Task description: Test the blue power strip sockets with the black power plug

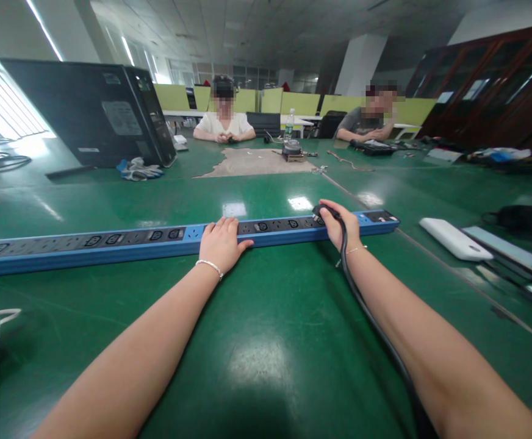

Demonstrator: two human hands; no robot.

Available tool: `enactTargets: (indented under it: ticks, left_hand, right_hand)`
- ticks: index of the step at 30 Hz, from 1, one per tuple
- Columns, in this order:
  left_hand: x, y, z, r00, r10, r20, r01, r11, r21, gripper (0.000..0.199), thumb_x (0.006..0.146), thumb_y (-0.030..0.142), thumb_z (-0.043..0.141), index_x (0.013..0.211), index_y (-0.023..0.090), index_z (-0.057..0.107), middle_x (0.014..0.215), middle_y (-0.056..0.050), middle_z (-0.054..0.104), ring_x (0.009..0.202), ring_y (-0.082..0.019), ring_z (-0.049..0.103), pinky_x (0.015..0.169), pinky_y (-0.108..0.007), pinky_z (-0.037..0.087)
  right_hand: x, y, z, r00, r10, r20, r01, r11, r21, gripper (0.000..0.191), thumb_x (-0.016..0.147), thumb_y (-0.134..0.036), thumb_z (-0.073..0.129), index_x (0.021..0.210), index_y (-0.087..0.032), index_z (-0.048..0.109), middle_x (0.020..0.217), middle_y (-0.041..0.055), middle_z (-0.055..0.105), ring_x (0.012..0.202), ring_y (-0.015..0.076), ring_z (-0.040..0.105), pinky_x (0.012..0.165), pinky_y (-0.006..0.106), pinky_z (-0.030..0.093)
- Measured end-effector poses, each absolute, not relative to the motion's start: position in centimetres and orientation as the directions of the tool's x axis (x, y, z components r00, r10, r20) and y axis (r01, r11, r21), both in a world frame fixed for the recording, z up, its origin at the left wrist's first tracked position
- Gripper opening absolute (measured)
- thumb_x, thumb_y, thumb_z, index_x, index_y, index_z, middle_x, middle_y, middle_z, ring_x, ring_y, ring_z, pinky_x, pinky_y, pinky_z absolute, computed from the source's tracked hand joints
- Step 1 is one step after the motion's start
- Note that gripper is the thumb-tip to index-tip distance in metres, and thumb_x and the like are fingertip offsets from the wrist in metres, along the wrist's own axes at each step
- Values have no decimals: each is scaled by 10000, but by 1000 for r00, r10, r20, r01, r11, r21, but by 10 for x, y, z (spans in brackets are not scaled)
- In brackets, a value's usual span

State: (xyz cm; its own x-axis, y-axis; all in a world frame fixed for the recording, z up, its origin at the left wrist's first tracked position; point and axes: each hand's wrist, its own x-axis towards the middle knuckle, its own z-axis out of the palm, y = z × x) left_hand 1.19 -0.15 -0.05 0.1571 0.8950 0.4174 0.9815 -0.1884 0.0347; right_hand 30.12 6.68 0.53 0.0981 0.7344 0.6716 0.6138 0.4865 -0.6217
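Note:
A long blue power strip (156,247) with black socket sections lies across the green table. My left hand (220,244) rests over its middle, fingers on the top face and thumb stretched to the right along the front edge. Near the strip's right part, my right hand (338,225) grips a black plug (321,210) just above the sockets. Whether the plug touches a socket cannot be made out. From the plug a black cable (362,299) hangs over the wrist and runs down along my right forearm.
A black computer case (96,116) and gloves (138,169) are at the back left. A white power bank (454,239) and a phone (510,250) lie at the right. Two people sit across the table (248,317), near a bottle (289,125) and a small device (292,150).

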Motion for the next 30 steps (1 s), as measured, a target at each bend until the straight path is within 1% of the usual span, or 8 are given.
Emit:
enactTargets:
  ticks: [4, 10, 12, 17, 22, 27, 28, 30]
  left_hand:
    - [12, -2, -2, 162, 889, 429, 980, -197, 38, 615, 829, 544, 451, 1269, 114, 450, 1321, -172, 506, 1266, -286, 404, 1044, -437, 282]
    - [12, -1, -2, 144, 896, 421, 981, -186, 61, 618, 825, 550, 449, 1283, 135, 440, 1335, -160, 496, 1273, -282, 395, 1052, -435, 264]
    - [12, -1, -2, 142, 896, 420, 981, -184, 62, 615, 825, 552, 448, 1287, 146, 437, 1337, -154, 496, 1275, -279, 392, 1053, -434, 260]
    - [12, -2, -2, 147, 892, 427, 979, -192, 65, 623, 824, 546, 455, 1275, 115, 449, 1328, -166, 501, 1269, -290, 399, 1049, -439, 268]
    - [11, 0, -2, 134, 898, 419, 978, -188, 90, 636, 808, 565, 470, 1273, 132, 455, 1321, -165, 509, 1268, -286, 404, 1048, -437, 273]
    - [8, 3, -1, 122, 902, 414, 979, -178, 98, 654, 774, 597, 506, 1246, 145, 477, 1289, -155, 539, 1241, -276, 439, 1034, -408, 298]
    - [8, 4, -1, 122, 901, 417, 979, -178, 97, 657, 765, 603, 515, 1235, 145, 486, 1278, -154, 548, 1231, -274, 450, 1026, -400, 308]
    - [7, 4, 0, 122, 895, 428, 980, -177, 91, 654, 748, 609, 536, 1208, 145, 504, 1252, -151, 568, 1206, -272, 475, 1008, -387, 327]
  right_hand:
    - [289, 63, 2, 51, 750, 660, 663, 469, -584, 374, 796, -445, 516, 1031, -202, 675, 981, 70, 700, 911, 238, 639, 855, 389, 490]
    - [283, 57, 0, -3, 755, 656, 758, 430, -491, 354, 811, -427, 501, 1035, -217, 677, 831, 64, 715, 762, 240, 661, 748, 374, 520]
    - [280, 54, 0, -26, 748, 663, 784, 427, -451, 342, 818, -408, 493, 1039, -222, 674, 863, 67, 717, 769, 244, 666, 756, 379, 521]
    - [271, 45, -2, -75, 726, 683, 805, 448, -388, 320, 832, -348, 475, 1068, -233, 657, 1017, 57, 697, 912, 244, 655, 841, 385, 508]
    - [273, 46, -7, -48, 727, 685, 777, 459, -432, 310, 841, -362, 476, 1069, -243, 649, 1023, 52, 695, 906, 234, 658, 844, 380, 506]
    - [268, 52, 0, 170, 657, 734, 671, 468, -575, 364, 851, -441, 453, 1066, -217, 644, 1062, 68, 676, 990, 228, 622, 903, 381, 477]
    - [262, 52, 3, 177, 656, 733, 637, 492, -594, 375, 851, -455, 453, 1070, -215, 641, 1072, 69, 672, 1004, 224, 615, 915, 381, 470]
    - [243, 50, 7, 98, 695, 712, 566, 550, -614, 374, 841, -475, 472, 1060, -225, 645, 1059, 58, 676, 1008, 221, 610, 931, 386, 460]
